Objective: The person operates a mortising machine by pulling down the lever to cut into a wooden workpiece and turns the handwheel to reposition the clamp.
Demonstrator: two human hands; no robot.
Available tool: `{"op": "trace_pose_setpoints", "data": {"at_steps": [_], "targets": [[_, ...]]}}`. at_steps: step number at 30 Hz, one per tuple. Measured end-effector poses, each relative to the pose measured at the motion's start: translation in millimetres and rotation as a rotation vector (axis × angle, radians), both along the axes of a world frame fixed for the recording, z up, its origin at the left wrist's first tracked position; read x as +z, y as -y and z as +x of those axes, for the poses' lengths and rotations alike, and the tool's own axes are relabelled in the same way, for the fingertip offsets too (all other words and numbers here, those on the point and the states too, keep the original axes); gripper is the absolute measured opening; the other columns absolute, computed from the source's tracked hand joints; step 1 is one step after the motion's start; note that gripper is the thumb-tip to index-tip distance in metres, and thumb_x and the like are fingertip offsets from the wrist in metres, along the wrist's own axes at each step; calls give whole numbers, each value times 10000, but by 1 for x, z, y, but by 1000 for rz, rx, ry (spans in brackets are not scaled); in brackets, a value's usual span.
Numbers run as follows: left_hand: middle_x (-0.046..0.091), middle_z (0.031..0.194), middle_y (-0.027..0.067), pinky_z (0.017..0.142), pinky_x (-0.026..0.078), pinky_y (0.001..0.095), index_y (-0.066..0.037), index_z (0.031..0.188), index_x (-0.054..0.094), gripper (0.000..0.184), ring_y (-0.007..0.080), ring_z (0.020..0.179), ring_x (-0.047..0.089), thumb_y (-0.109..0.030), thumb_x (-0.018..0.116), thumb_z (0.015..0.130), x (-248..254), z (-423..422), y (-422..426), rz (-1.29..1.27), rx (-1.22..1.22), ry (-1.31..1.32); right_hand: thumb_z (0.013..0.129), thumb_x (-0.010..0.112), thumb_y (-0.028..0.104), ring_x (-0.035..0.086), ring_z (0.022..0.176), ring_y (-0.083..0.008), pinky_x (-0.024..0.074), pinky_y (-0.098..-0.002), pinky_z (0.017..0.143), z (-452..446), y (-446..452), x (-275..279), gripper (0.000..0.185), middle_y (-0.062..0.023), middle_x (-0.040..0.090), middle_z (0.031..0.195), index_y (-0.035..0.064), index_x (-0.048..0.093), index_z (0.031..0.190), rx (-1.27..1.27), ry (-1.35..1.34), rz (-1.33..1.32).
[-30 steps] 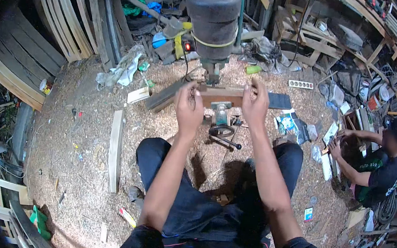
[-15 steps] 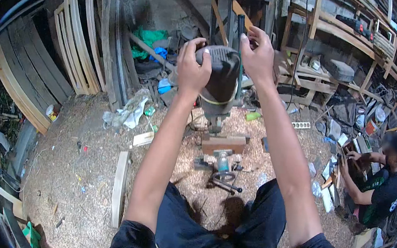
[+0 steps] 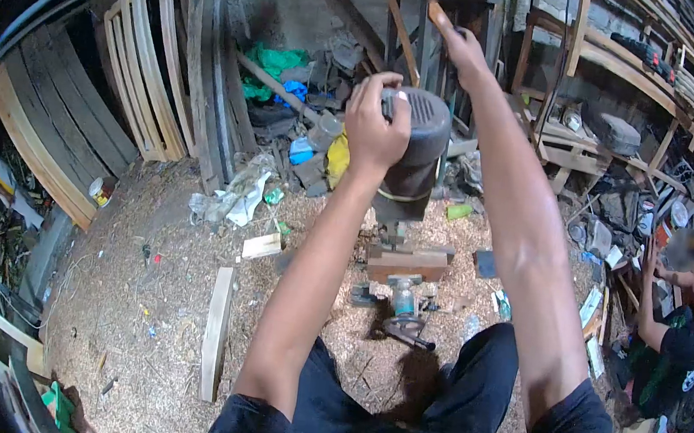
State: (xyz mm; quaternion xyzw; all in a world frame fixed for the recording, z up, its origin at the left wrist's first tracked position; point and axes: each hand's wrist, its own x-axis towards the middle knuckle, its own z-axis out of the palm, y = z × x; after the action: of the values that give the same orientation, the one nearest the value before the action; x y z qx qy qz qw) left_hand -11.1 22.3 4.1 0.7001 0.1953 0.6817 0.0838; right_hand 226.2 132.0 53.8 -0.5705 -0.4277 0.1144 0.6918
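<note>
My left hand (image 3: 380,127) rests on the left side of a dark, vented motor housing (image 3: 424,123), its fingers bent over the top. The housing belongs to an upright machine that looks like a drill press or mortiser. Raised up and to the right, my right hand (image 3: 464,53) is closed around what looks like the dark end of the machine's lever handle (image 3: 460,32), mostly hidden by the fingers. Below the motor, a brown wood block (image 3: 407,265) lies across the machine's vise area. A handwheel (image 3: 405,327) sits under it, nearest my legs.
Wood shavings cover the floor (image 3: 161,298). A pale board (image 3: 216,334) lies at left, and slatted wood panels (image 3: 137,76) lean against the wall. At right, a co-worker (image 3: 674,327) sits low among scraps. Wooden frames (image 3: 616,67) are stacked behind.
My right hand has moved up and away from the motor. My left hand stays on the housing. The view has shifted slightly, and the co-worker's hands have risen.
</note>
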Motion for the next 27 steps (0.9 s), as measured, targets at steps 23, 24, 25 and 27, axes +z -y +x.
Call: {"op": "trace_pose_setpoints", "data": {"at_steps": [23, 24, 25, 27], "targets": [[690, 891, 111, 805, 489, 436, -109, 920, 694, 203, 334, 878, 651, -197, 606, 760, -22, 7, 6, 289, 259, -57, 985, 453, 435, 497, 555, -146, 374, -308, 548, -72, 135, -4, 437, -7, 525, 610, 102, 587, 736, 85, -356, 259], [681, 925, 138, 836, 485, 442, -78, 945, 678, 213, 353, 917, 643, -191, 598, 783, -22, 6, 9, 238, 238, -74, 985, 454, 435, 497, 556, -146, 375, -310, 549, -75, 137, -4, 434, -7, 525, 609, 98, 589, 747, 71, -352, 260], [673, 958, 164, 867, 482, 449, -48, 969, 662, 225, 371, 956, 635, -184, 590, 805, -20, 5, 16, 185, 220, -91, 990, 455, 434, 493, 552, -140, 374, -301, 545, -71, 136, -7, 423, -6, 530, 615, 99, 595, 774, 106, -327, 256], [665, 966, 186, 877, 480, 453, -20, 975, 645, 230, 386, 972, 628, -174, 580, 816, -17, 4, 21, 161, 205, -91, 998, 450, 433, 488, 544, -133, 372, -297, 535, -67, 128, -12, 423, -1, 531, 618, 102, 595, 778, 134, -350, 325]]}}
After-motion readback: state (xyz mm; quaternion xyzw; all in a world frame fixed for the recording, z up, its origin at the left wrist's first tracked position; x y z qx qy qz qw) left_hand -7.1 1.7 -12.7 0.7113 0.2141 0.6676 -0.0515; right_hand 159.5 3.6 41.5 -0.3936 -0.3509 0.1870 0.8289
